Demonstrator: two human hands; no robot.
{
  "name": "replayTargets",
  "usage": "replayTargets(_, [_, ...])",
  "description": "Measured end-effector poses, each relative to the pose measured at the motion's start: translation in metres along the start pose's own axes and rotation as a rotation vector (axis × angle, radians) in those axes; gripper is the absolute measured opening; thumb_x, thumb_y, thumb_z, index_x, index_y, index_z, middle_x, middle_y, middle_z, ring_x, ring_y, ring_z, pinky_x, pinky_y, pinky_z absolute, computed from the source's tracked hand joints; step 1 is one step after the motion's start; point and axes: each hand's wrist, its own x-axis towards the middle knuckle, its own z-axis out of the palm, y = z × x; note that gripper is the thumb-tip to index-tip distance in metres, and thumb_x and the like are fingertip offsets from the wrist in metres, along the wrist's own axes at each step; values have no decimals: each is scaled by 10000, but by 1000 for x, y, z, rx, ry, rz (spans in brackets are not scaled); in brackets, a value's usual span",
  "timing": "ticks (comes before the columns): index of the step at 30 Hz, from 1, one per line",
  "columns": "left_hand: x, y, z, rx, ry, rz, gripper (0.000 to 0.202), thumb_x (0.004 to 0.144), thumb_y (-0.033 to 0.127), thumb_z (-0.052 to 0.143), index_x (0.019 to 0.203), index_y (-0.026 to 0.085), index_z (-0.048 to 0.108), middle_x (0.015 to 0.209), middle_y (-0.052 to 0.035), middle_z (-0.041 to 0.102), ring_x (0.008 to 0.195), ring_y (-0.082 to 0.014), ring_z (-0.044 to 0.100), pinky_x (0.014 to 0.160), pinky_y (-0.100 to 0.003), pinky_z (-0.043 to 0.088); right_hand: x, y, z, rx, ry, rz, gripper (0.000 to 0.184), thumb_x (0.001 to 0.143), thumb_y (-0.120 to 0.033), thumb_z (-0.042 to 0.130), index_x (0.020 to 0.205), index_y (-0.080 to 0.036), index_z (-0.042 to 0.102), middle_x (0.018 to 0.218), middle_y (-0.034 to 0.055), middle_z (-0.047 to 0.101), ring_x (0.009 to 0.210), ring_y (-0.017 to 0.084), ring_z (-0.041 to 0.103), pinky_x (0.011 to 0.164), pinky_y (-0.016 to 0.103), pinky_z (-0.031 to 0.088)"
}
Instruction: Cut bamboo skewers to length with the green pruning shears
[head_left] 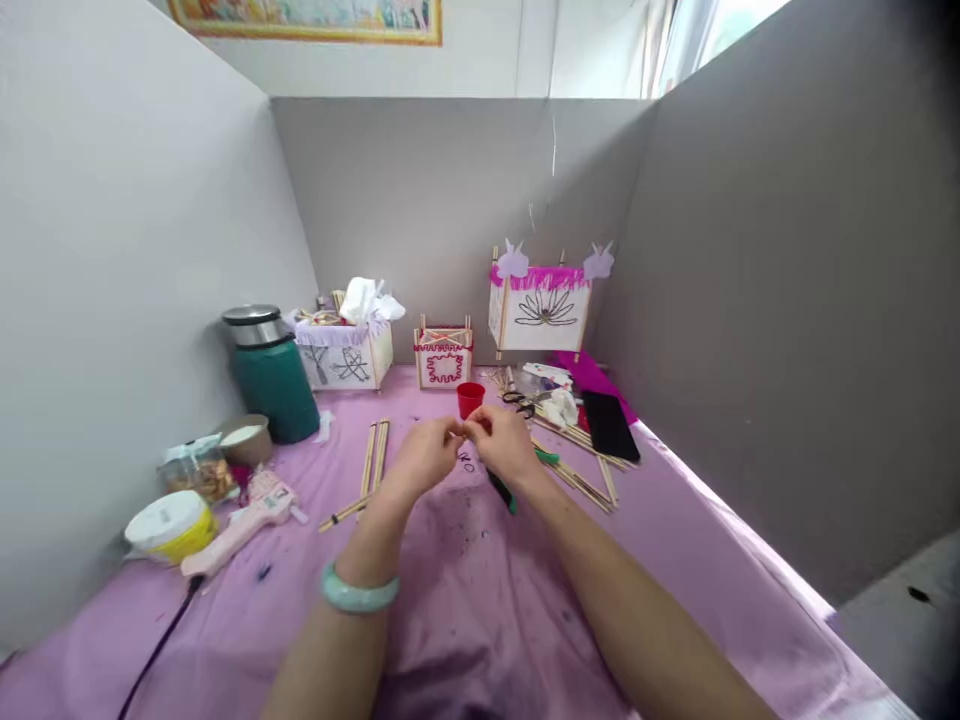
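Note:
My left hand (pixel 426 458) and my right hand (pixel 504 443) meet fingertip to fingertip above the purple cloth (pixel 465 590) at the middle of the table. Both pinch something tiny that I cannot make out. A pale green bangle (pixel 358 592) sits on my left wrist. Just below my right hand lies a green-handled tool (pixel 504 492). A small red cup (pixel 470 398) stands right behind my hands. Small dark rings (pixel 466 460) lie on the cloth under my fingers. Wooden sticks (pixel 373 462) lie to the left of my left hand.
Three paper lanterns (pixel 540 310) (pixel 444 356) (pixel 346 352) stand along the back wall. A green kettle (pixel 271 374), jar, tape roll (pixel 171 524) and glue gun (pixel 241 520) sit at the left. Scissors (pixel 520 402), more sticks (pixel 582 470) and a black phone (pixel 609 426) lie at the right. Grey partitions enclose the table.

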Motion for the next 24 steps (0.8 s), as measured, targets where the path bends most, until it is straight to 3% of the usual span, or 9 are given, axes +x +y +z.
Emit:
replayTargets(3, [3, 0, 3, -139, 104, -36, 272, 780, 118, 490, 949, 154, 701, 634, -23, 616, 605, -139, 545, 609, -254, 383, -7, -5, 10, 78, 120, -41, 108, 820, -207, 537, 744, -172, 604, 773, 58, 647, 741, 181, 569, 689, 294, 397])
replayTargets(5, [5, -3, 3, -356, 132, -95, 263, 776, 146, 500, 959, 157, 688, 620, -4, 583, 516, -107, 493, 523, -233, 352, -8, -8, 14, 235, 134, -2, 118, 834, -250, 529, 764, -176, 589, 770, 46, 641, 722, 167, 568, 680, 286, 414])
replayTargets(8, [4, -9, -1, -777, 111, -201, 219, 765, 218, 543, 944, 145, 647, 608, 27, 521, 376, -45, 333, 390, -201, 213, -5, -9, 15, 526, 15, 125, 140, 808, -326, 564, 784, -188, 568, 716, 0, 613, 603, 131, 535, 578, 256, 421])
replayTargets(11, [3, -15, -5, -1027, 75, -215, 226, 715, 240, 621, 913, 131, 609, 617, 33, 511, 347, -14, 273, 360, -182, 121, -2, -11, 8, 682, -159, 192, 142, 775, -336, 588, 781, -195, 570, 695, -27, 576, 534, 104, 495, 512, 234, 403])
replayTargets(15, [2, -19, -9, -1154, 21, -203, 292, 661, 258, 699, 897, 118, 599, 616, 38, 513, 336, 2, 261, 353, -169, 91, -1, -14, -1, 817, -121, 67, 132, 748, -307, 625, 732, -187, 573, 824, 1, 578, 638, 98, 511, 562, 224, 412])
replayTargets(17, [2, -19, -9, -1193, -9, -194, 326, 647, 267, 722, 909, 112, 604, 610, 41, 508, 337, 4, 258, 353, -168, 83, -2, -14, -1, 897, -92, 36, 135, 760, -310, 624, 738, -191, 563, 790, -1, 573, 628, 97, 496, 537, 217, 382])
replayTargets(20, [1, -19, -10, -1218, -17, -179, 351, 631, 275, 743, 913, 113, 610, 615, 41, 510, 343, 5, 262, 355, -171, 88, -3, -14, 1, 1052, -181, 113, 155, 784, -340, 611, 784, -201, 543, 642, -33, 546, 528, 91, 463, 475, 215, 322])
replayTargets(24, [-4, -16, -15, -1099, -87, -122, 354, 664, 315, 722, 945, 128, 615, 644, 21, 550, 350, -2, 288, 359, -181, 101, 1, -7, -3, 1256, -366, 341, 160, 709, -276, 652, 723, -174, 529, 617, -48, 523, 420, 50, 366, 432, 215, 256])
